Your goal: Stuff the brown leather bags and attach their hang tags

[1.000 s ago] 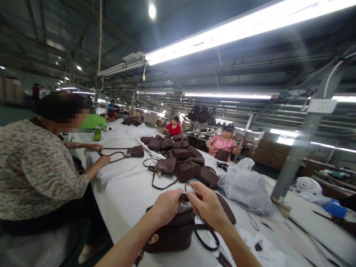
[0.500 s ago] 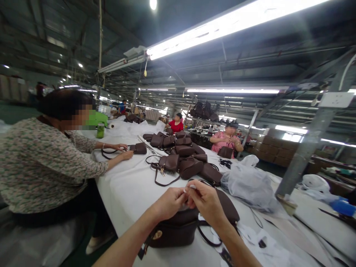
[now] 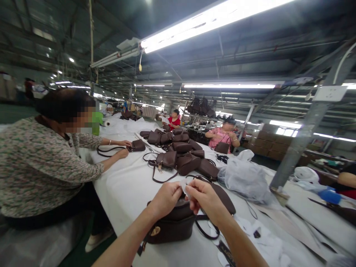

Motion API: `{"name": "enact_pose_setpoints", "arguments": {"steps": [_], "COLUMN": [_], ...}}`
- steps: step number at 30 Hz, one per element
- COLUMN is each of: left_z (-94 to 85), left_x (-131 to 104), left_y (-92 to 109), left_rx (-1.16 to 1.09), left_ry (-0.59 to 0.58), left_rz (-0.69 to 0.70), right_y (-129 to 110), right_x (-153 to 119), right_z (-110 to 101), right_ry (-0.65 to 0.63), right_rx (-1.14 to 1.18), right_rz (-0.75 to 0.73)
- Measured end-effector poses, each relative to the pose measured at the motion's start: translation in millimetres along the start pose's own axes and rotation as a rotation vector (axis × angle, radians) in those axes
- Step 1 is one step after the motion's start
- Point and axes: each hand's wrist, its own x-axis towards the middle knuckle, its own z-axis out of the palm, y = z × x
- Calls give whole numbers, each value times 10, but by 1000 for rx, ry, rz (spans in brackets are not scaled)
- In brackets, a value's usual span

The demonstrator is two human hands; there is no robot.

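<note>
Between my two hands is a small piece of thin white material [image 3: 183, 185], its exact kind too small to make out. My left hand [image 3: 168, 198] pinches its left side between thumb and fingers. Opposite it, my right hand [image 3: 200, 193] pinches the right side. Just below both hands stands a dark brown handbag [image 3: 172, 226] with a round gold emblem on its front; its top is partly hidden by my hands. A black strap [image 3: 207, 234] curves out to the bag's right.
Many brown bags [image 3: 189, 163] lie heaped beyond my hands on the white-covered table [image 3: 122, 185]. Clear plastic bags [image 3: 244, 176] are bunched at the right, before a metal post [image 3: 300, 148]. A co-worker in a floral top [image 3: 47, 167] handles a bag at the left.
My hands have parted slightly, and more of the white piece shows between them. The view has shifted a little. The co-worker at the left still has both hands at a bag.
</note>
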Motion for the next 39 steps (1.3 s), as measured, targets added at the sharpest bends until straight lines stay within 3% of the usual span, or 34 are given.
{"name": "enact_pose_setpoints", "arguments": {"steps": [10, 18, 24, 29, 32, 34, 36, 39], "left_z": [46, 34, -42, -125, -150, -152, -169, -269], "left_x": [-13, -45, -13, 4, 13, 28, 52, 89], "left_y": [10, -15, 27, 44, 26, 31, 58, 124], "left_rx": [224, 349, 436, 384, 338, 307, 268, 195], "left_ry": [26, -33, -87, -139, -156, -206, -282, -336], "left_rz": [-14, 15, 31, 19, 25, -50, -141, -180], "right_y": [16, 176, 12, -127, -197, -260, -319, -360], "right_x": [-29, 2, 38, 77, 74, 69, 87, 174], "right_z": [2, 37, -40, -161, -154, -95, -25, 17], "right_ry": [14, 40, -89, -190, -144, -77, -3, 144], "right_rx": [102, 263, 227, -257, -609, -790, -857, -756], "right_rz": [68, -20, 93, -109, -417, -629, -734, -715]}}
